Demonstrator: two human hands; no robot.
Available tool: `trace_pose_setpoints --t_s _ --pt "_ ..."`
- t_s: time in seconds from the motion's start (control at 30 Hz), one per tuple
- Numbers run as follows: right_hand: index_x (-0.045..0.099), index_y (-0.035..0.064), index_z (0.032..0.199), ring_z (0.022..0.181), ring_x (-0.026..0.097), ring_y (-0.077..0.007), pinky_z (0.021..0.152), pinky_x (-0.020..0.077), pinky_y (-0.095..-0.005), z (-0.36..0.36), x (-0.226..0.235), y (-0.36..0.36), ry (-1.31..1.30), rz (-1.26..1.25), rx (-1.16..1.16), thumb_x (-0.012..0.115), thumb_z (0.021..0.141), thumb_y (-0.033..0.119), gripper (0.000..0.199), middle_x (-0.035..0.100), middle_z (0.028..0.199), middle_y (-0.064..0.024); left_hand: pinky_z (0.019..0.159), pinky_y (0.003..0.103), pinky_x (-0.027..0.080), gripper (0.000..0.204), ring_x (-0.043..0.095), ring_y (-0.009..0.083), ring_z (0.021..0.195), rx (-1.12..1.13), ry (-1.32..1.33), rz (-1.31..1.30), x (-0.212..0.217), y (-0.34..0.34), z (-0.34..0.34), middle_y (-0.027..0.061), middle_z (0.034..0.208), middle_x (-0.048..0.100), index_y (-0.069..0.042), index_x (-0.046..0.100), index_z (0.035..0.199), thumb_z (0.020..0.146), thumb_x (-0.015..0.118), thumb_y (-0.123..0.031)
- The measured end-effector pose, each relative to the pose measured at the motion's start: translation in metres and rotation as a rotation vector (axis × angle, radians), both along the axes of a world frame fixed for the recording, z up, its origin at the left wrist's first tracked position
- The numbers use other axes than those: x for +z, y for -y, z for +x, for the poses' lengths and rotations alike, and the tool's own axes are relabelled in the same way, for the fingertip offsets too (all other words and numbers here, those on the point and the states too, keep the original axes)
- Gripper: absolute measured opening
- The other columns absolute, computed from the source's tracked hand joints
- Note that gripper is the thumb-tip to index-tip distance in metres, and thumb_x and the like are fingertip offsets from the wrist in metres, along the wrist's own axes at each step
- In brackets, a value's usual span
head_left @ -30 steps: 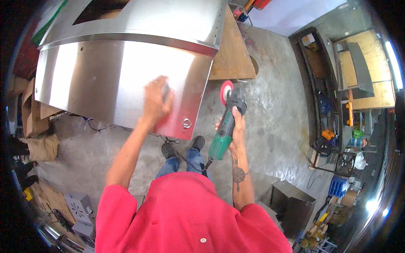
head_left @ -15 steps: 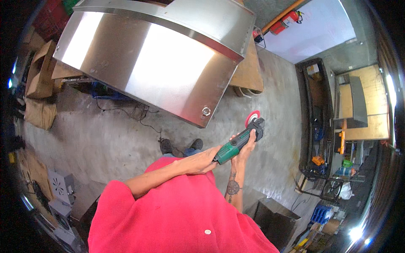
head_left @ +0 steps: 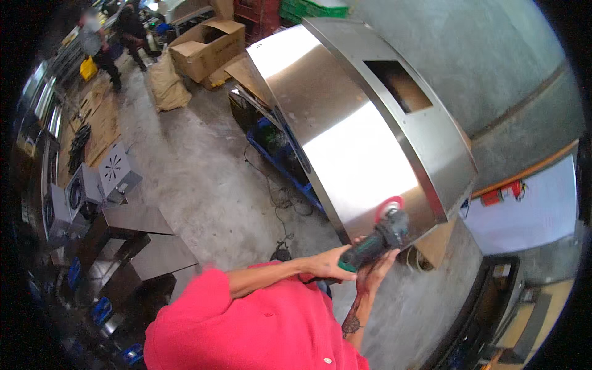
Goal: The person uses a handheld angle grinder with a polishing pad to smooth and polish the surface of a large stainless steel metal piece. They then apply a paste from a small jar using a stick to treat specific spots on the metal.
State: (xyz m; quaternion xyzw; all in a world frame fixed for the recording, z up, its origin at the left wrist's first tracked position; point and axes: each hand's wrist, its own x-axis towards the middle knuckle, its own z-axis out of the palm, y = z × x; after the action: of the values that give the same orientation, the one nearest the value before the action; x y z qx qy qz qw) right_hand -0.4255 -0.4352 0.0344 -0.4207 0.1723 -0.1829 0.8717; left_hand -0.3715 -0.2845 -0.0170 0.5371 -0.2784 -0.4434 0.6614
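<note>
An angle grinder (head_left: 373, 242) with a green and black body is held in both my hands in front of my chest. Around its rear end my left hand (head_left: 332, 263) is closed. My right hand (head_left: 377, 269) grips it from below, nearer the head. The grinder's red disc (head_left: 390, 209) points away from me and overlaps the lower right part of a large stainless steel hood (head_left: 364, 148) in view. Whether disc and steel touch, I cannot tell. The hood has a rectangular opening (head_left: 404, 92) in its upper panel.
A cable (head_left: 280, 209) lies on the floor beside a blue frame under the hood. Sheet metal boxes (head_left: 117, 169) stand at the left. A cardboard box (head_left: 213, 49), a sack (head_left: 168, 83) and two people are at the far left. A fire extinguisher (head_left: 501, 195) is at the right.
My view has swung left, bringing the sheet metal boxes and two people into sight. The grinder, still in both hands, now appears in front of the hood instead of over the floor.
</note>
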Motion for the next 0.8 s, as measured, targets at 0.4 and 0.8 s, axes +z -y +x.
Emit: trace_pose_setpoints --t_s 0.4,0.8 --pt "0.047 0.0079 0.160 0.147 0.046 -0.0301 0.124 0.0336 -0.0544 0.042 -0.184 0.063 -0.207 -2.314 -0.043 0.069 0.105 0.035 0.065 0.051 0.156 -0.0123 0.071 0.033 0.060 0.060 0.071 0.0143 0.078 0.625 -0.170 0.011 0.004 -0.058 0.024 0.0068 0.096 0.069 0.001 0.050 0.136 0.092 0.087 -0.018" --pt "0.045 0.0084 0.161 0.150 0.044 -0.0330 0.129 0.0300 -0.0554 0.083 -0.169 0.249 -0.118 -2.255 0.157 0.062 0.107 0.027 0.060 0.049 0.160 -0.0144 0.071 0.035 0.060 0.052 0.071 0.0166 0.077 0.750 -0.209 0.115 0.011 -0.032 0.013 0.0066 0.093 0.067 0.000 0.051 0.129 0.092 0.085 -0.014"
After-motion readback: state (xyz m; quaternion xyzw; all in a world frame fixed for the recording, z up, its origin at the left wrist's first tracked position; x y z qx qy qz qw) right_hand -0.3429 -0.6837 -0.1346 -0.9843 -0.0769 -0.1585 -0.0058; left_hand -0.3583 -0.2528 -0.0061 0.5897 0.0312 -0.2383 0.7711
